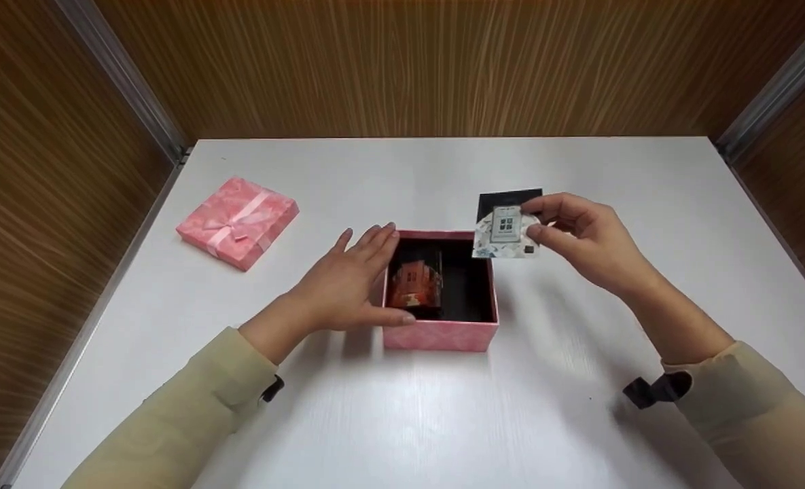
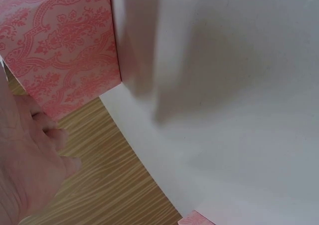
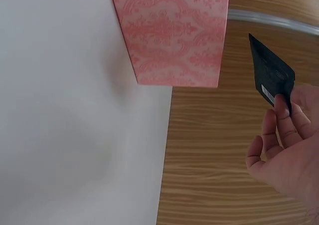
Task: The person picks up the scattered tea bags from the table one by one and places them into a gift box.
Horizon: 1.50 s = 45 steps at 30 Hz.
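An uncovered pink box [image 1: 441, 336], patterned outside and black inside, stands on the table. My left hand [image 1: 341, 285] rests against its left side with the fingers fairly straight, fingertips at the far-left rim and thumb at the front rim. Inside on the left lies an orange-and-black packet [image 1: 416, 282]. Above the box's far-right corner, my right hand [image 1: 589, 238] pinches a flat sachet [image 1: 506, 234] between thumb and fingers. Its front has a black upper part, a pale floral lower part and a label; the right wrist view shows its dark back with a small white label.
The pink lid [image 1: 242, 221] with a ribbon bow lies at the left on the white table [image 1: 402, 421]. Wood-grain panels [image 1: 402, 68] enclose the back and sides.
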{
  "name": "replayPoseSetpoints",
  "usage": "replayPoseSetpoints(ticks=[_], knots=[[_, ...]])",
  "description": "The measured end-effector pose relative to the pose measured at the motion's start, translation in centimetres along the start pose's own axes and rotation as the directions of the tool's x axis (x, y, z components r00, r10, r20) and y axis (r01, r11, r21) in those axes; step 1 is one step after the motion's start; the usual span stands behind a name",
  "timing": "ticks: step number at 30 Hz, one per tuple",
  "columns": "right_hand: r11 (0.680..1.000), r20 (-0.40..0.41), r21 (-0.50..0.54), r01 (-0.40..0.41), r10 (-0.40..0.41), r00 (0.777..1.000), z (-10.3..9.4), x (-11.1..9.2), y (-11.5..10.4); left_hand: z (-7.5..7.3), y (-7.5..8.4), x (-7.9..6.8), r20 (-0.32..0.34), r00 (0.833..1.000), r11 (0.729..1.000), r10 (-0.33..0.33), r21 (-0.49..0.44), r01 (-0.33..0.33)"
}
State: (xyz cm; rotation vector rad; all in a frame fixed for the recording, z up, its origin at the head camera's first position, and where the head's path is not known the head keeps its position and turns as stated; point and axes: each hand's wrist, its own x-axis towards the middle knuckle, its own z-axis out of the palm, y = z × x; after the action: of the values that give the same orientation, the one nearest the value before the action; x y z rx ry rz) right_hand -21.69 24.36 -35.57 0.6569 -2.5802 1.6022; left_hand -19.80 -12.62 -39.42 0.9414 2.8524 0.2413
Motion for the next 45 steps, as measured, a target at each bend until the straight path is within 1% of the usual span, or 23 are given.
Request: replayPoseSetpoints(ticks=[6, 12, 19, 29, 38, 42, 45], knots=[[0.998, 0.062, -0.055, 0.014, -0.01, 0.998, 2.2, 0.5, -0.8, 0.1, -0.1, -0.1, -0.002, 1.0, 1.0, 0.0, 0.006, 0.0], [0.997, 0.104, -0.067, 0.045, -0.038, 0.994, 4.1, 1.0, -0.9, 0.0, -0.1, -0.2, -0.01, 1.0, 1.0, 0.002, 0.003, -0.002], [0.995, 0.154, -0.07, 0.072, -0.061, 0.986, 5.7, 1.2, -0.7, 0.0, -0.1, -0.2, -0.013, 1.0, 1.0, 0.007, -0.002, -0.007], [0.997, 0.194, -0.062, 0.051, -0.038, 0.98, 7.4, 1.5, -0.8, -0.1, -0.1, -0.1, -0.012, 1.0, 1.0, 0.014, -0.003, -0.014], [0.986, 0.205, -0.152, 0.076, -0.044, 0.978, 8.1, 1.9, -0.4, 0.0, -0.1, 0.1, -0.009, 1.0, 1.0, 0.021, 0.006, -0.021], [0.973, 0.206, -0.204, 0.108, -0.066, 0.976, 8.4, 2.2, 0.2, 0.0, -0.1, 0.0, -0.014, 1.0, 1.0, 0.027, 0.01, -0.027], [0.957, 0.214, -0.256, 0.139, -0.084, 0.973, 8.6, 2.4, 0.4, 0.0, 0.0, 0.1, -0.017, 0.999, 0.999, 0.031, 0.015, -0.03]])
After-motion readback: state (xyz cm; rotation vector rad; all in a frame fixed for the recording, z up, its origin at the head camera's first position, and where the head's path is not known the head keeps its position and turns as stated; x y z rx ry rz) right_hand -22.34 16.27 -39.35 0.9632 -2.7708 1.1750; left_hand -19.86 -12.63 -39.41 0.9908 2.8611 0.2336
